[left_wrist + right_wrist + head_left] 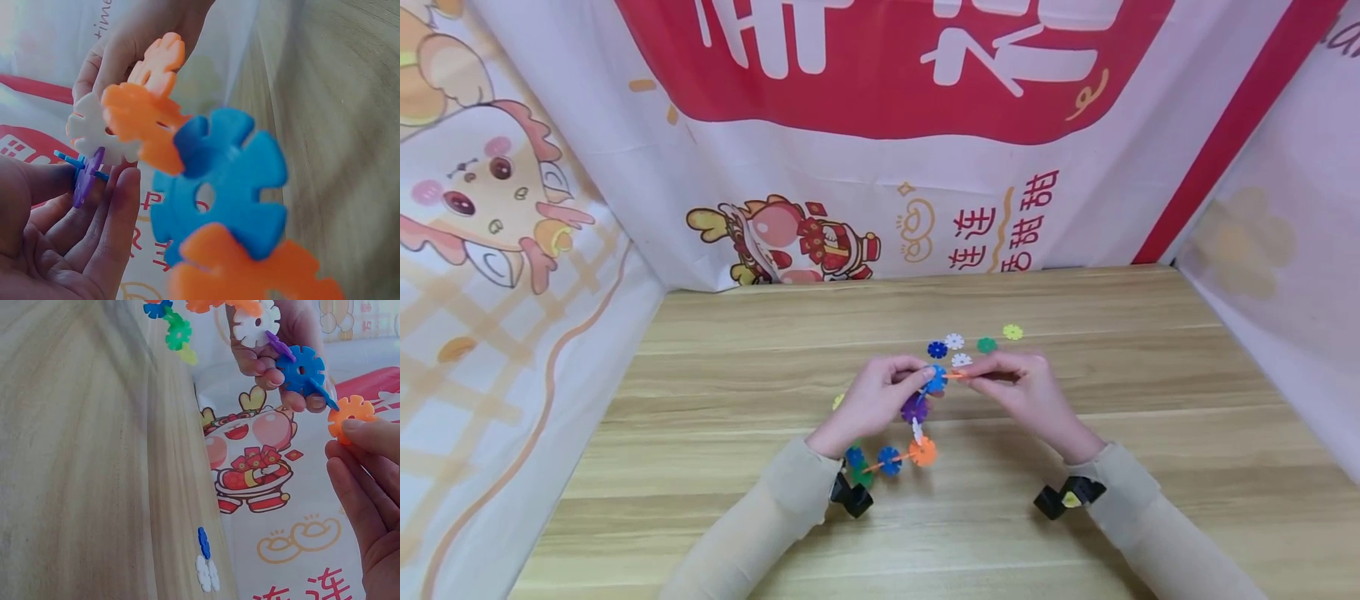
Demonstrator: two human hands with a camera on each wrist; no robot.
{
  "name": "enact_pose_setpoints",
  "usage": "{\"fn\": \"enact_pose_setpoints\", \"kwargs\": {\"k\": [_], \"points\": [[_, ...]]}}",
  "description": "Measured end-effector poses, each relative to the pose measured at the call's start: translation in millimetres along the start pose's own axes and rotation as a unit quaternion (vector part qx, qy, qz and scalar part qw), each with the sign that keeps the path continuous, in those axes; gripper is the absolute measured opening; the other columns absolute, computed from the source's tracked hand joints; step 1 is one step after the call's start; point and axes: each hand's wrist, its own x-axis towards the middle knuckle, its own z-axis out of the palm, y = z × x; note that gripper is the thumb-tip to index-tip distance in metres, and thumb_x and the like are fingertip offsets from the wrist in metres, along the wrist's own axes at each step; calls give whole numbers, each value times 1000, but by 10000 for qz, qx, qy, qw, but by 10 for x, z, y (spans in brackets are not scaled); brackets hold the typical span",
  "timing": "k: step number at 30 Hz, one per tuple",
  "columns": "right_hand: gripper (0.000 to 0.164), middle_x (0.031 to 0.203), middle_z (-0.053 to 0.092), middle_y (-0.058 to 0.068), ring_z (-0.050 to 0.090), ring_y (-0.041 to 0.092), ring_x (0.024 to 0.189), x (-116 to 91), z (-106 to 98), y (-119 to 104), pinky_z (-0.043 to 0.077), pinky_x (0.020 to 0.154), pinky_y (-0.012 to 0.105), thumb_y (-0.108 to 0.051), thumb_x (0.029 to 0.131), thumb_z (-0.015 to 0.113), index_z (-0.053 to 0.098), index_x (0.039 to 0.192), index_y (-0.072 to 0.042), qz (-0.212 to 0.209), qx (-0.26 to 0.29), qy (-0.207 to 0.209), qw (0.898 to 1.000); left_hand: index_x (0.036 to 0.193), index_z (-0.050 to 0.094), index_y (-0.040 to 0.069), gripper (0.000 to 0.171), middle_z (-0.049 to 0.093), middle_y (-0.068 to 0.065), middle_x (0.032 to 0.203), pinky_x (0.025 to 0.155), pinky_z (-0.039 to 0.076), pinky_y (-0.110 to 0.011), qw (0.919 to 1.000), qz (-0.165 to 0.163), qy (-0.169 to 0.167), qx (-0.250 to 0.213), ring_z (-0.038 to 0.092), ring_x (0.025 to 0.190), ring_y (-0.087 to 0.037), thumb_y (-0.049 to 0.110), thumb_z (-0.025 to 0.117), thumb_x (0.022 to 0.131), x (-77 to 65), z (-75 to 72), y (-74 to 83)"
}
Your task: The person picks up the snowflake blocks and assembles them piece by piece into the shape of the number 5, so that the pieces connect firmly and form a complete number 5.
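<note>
Plastic flower discs (922, 451) form a chain (890, 460) that hangs below the left hand (880, 392), whose fingers pinch a blue disc (936, 380); its long axis drops from them, then bends left under the wrist, where part is hidden. Just right of those fingertips, the right hand (1026, 387) pinches an orange disc (353, 409), partly covered by its thumb. Loose discs (954, 341) lie beyond both hands' fingers.

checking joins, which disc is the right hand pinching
The orange disc beside the blue discs; the right hand pinches it, while other orange discs sit beyond the linked white disc.
</note>
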Motion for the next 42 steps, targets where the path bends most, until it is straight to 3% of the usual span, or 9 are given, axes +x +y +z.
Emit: {"fn": "enact_pose_setpoints", "kwargs": {"k": [8,15,20,22,26,29,34,38,42], "points": [[19,101,76,2,73,28,89,-30,20,226,59,77,32,7,88,75,79,97,-8,-119,10,80,9999,109,72,10,23,76,-9,96,63,59,-52,10000,-66,-35,-41,72,74,-30,26,56,107,9,-6,-14],[18,101,76,4,73,27,89,-30,38,237,59,77,32,8,88,75,78,97,-7,-140,80,132,9998,110,73,10,22,76,-5,94,57,57,-32,9999,16,-56,-133,71,85,-43,26,57,107,33,-1,-24],[18,99,76,9,73,25,88,-24,30,246,60,77,33,13,87,74,77,96,-2,-39,10,110,9999,110,73,11,23,76,-7,96,62,58,-49,9999,10,-102,8,71,80,-39,27,56,107,45,16,-35],[18,98,75,8,73,23,87,-18,24,251,60,77,33,13,87,73,77,97,-1,6,-14,132,9999,110,72,10,24,76,-8,97,64,59,-50,9999,-23,-138,-41,71,80,-38,28,56,107,54,21,-38],[17,100,75,4,73,20,90,18,-1,278,59,80,32,5,89,75,78,102,-6,93,54,89,9999,108,70,8,26,76,-5,96,64,59,-35,9999,35,-151,67,73,80,-33,29,55,108,75,13,-26],[20,106,75,6,72,23,96,97,-49,332,58,84,36,-2,90,78,77,109,-7,122,18,24,9999,107,68,6,27,76,-8,98,65,57,-32,9997,72,-107,198,72,76,-25,29,54,108,88,-18,-12],[37,116,72,11,69,28,105,299,-161,526,55,92,43,-15,88,84,72,121,-4,589,-727,-173,9955,106,66,4,25,75,-8,98,64,58,-34,10000,-59,57,36,71,73,-22,26,55,108,96,-96,17],[42,115,73,10,68,25,103,407,-188,816,56,90,42,-22,85,86,72,121,-5,1221,-1595,-538,9781,104,66,5,22,75,-5,95,61,58,-33,9999,-56,150,24,70,71,-22,24,56,107,96,-123,17],[35,107,72,6,65,21,94,456,-157,1032,55,83,40,-23,86,85,75,115,-6,1382,-2053,-826,9654,104,66,5,24,75,-7,96,61,58,-34,9999,-28,154,48,70,70,-22,26,56,107,81,-119,9]]}}
